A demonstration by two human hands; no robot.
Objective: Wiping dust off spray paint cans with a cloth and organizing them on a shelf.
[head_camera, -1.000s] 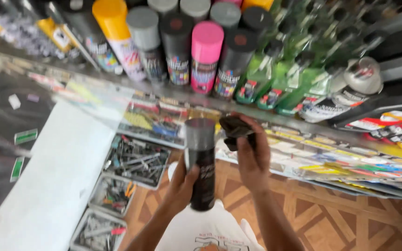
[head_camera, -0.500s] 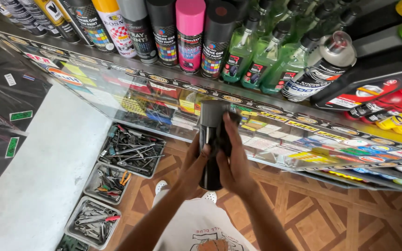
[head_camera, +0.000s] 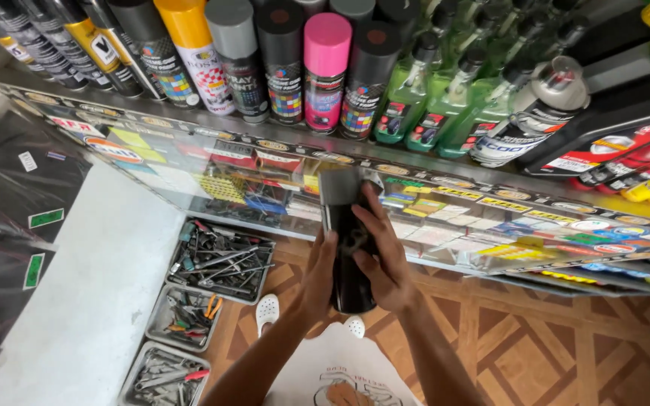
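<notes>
Both hands are wrapped around a black spray can (head_camera: 349, 248) with a grey cap, held upright in front of the glass counter (head_camera: 430, 225). The left hand (head_camera: 317, 274) grips the can's left side with its fingers curled round the body; the right hand (head_camera: 381, 259) presses on the front and right side, its fingers laid across the can. The can is above the patterned wood floor (head_camera: 551, 338), clear of the counter's top. On the shelf (head_camera: 189, 120) behind stands a row of spray cans, among them one with a pink cap (head_camera: 325, 71) and one with a yellow cap (head_camera: 189, 45), next to green bottles (head_camera: 430, 98). Down at the left, metal trays of tools (head_camera: 223, 259) sit on the floor, close to the white shoes (head_camera: 266, 312)
</notes>
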